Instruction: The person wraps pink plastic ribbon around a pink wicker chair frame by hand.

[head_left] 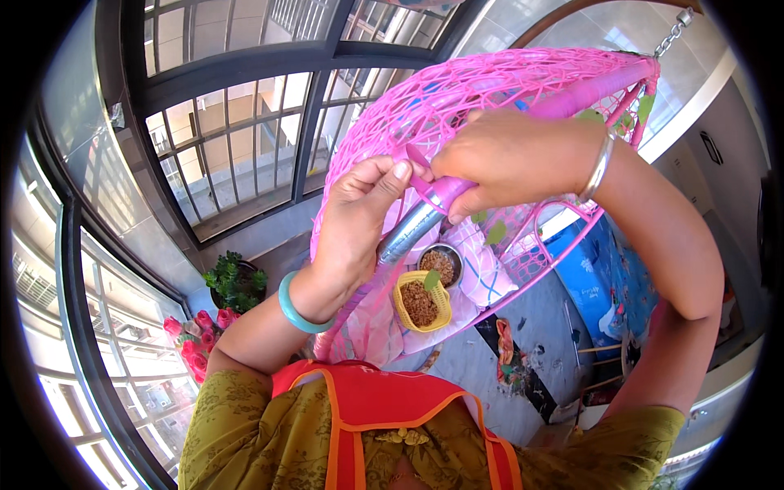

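Note:
A pink woven hanging chair (384,122) fills the middle, its frame partly wrapped in pink. Between my hands a bare silver metal tube (411,232) of that frame shows, with a pink plastic strip (419,181) wound around its upper end. My left hand (351,216), a pale green bangle on its wrist, pinches the strip between thumb and fingers. From the right, my right hand (523,153), with a silver bangle, curls over the wrapped part of the tube and presses the strip there. Its fingertips are partly hidden.
Inside the chair are a yellow basket (443,298) and a metal bowl (455,251) of brown bits, beside a checked cushion (488,273). Pink-red flowers (194,347) and a potted plant (234,282) stand left by barred windows. A blue bag (581,261) and scraps lie on the right.

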{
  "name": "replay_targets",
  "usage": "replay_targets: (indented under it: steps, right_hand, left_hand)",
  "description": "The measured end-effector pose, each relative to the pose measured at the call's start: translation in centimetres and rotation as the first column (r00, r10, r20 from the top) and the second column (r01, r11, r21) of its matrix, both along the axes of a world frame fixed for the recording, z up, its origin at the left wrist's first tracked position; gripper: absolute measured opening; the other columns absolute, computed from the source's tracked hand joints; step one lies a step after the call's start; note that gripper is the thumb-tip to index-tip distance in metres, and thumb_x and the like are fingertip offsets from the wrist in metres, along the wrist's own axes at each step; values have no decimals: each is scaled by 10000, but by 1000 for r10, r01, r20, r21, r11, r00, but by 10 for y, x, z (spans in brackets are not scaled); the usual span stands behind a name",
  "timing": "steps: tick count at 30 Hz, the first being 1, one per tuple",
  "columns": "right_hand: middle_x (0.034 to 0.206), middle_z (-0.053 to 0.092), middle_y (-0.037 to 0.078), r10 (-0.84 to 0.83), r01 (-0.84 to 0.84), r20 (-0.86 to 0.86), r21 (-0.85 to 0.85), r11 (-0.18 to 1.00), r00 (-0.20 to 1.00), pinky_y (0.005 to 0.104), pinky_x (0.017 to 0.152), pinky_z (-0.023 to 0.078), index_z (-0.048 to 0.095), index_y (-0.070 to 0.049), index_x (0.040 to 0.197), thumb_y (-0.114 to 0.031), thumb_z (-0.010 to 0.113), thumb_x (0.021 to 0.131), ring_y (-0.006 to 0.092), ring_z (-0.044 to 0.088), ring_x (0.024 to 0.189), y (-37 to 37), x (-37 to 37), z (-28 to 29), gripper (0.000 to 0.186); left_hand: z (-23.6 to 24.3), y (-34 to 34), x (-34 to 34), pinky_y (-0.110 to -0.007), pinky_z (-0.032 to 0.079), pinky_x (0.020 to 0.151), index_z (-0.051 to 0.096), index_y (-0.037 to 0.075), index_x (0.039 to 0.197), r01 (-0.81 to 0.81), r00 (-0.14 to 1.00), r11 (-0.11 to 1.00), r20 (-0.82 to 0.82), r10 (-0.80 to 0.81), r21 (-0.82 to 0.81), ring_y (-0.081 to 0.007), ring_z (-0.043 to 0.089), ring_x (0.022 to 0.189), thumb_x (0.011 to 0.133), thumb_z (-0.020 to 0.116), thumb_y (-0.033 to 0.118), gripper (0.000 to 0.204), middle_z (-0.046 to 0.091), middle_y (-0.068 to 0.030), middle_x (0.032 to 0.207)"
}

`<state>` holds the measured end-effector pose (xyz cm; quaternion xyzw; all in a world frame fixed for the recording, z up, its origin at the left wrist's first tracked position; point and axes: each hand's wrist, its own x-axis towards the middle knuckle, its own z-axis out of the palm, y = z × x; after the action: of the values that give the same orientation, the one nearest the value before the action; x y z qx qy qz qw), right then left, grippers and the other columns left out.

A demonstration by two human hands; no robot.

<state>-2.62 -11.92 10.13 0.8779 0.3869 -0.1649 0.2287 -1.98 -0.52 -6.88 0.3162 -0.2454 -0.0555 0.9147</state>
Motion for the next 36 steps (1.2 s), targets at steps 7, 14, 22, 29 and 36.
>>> replay_targets:
  steps: [7, 14, 22, 29, 36]
  right_hand:
    - [691, 596, 156, 206, -207, 146, -7, 978, 968, 418, 626, 457, 582, 11, 765, -296, 639, 737, 328, 593, 697, -3, 1, -16, 313]
    - [731, 542, 86, 265, -300, 329, 59, 952, 906, 356, 688, 406, 548, -38, 802, -253, 648, 690, 247, 549, 748, -7, -2, -24, 262]
    - [699, 532, 53, 335, -393, 494, 16, 919, 802, 323, 665, 394, 522, -65, 721, -178, 559, 686, 195, 547, 710, -15, -1, -40, 125]
    - [695, 505, 38, 336, -406, 567, -3, 914, 752, 310, 641, 373, 529, -65, 743, -161, 531, 696, 175, 519, 711, -23, -5, -53, 107]
    - [708, 501, 38, 336, -418, 604, -4, 908, 723, 309, 644, 364, 536, -66, 760, -147, 518, 698, 173, 503, 713, -20, -1, -53, 103]
  left_hand:
    - [5, 6, 15, -247, 417, 742, 603, 14, 833, -11, 1000, 999, 10, 11, 36, -89, 527, 766, 895, 504, 127, 163, 612, -46, 805]
    - [11, 13, 17, -236, 426, 715, 593, 10, 823, 23, 999, 1000, -28, -23, -8, -83, 521, 736, 893, 498, 109, 154, 598, -42, 778]
    - [7, 4, 20, -238, 419, 727, 587, 6, 814, -16, 1000, 1000, -18, 16, -15, -86, 520, 740, 893, 498, 103, 153, 596, -43, 772]
    - [3, -5, 17, -241, 410, 720, 587, 7, 804, -49, 997, 997, -67, 45, -56, -92, 521, 734, 892, 491, 97, 159, 597, -48, 763]
    - [4, -1, 29, -223, 387, 667, 590, 15, 785, 36, 989, 997, -142, -46, -67, -86, 497, 678, 871, 512, 118, 156, 602, -44, 741]
